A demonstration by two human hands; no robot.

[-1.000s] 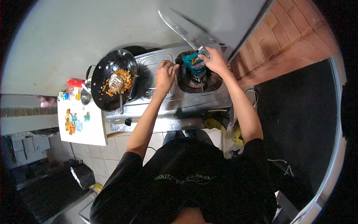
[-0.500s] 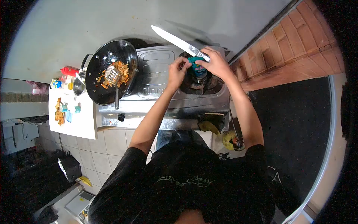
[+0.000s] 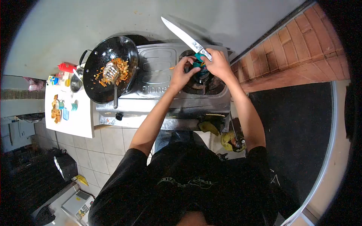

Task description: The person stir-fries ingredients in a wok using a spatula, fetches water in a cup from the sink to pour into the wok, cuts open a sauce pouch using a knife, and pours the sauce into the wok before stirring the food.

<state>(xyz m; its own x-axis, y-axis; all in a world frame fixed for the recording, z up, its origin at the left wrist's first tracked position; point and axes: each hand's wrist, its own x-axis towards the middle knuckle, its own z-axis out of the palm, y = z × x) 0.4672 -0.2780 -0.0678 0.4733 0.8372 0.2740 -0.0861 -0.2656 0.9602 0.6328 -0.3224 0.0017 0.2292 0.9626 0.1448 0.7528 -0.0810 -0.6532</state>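
Over the right burner (image 3: 188, 89) of the stove, both hands are at a small teal packet (image 3: 201, 71) with darker printing, largely hidden by fingers. My left hand (image 3: 181, 77) curls around its left side, thumb and fingertips against it. My right hand (image 3: 217, 66) grips the handle of a large kitchen knife (image 3: 183, 36), its blade slanting up and left toward the wall. Fingers of that same hand also touch the packet's top. A small orange strip shows by the packet's upper edge, and another orange bit (image 3: 172, 68) appears beside my left hand.
On the stove's left, a black wok (image 3: 100, 84) holds chopped orange food with a slotted turner (image 3: 115, 92) in it. Further left, a white table (image 3: 81, 126) carries a red bottle (image 3: 67, 67), a metal bowl (image 3: 76, 84) and small containers. A brick ledge (image 3: 290, 56) borders the right.
The knife blade has swung steeper, its tip higher and further right. My left fingers have shifted around the packet, and an orange bit now shows beside that hand. The view has shifted slightly.
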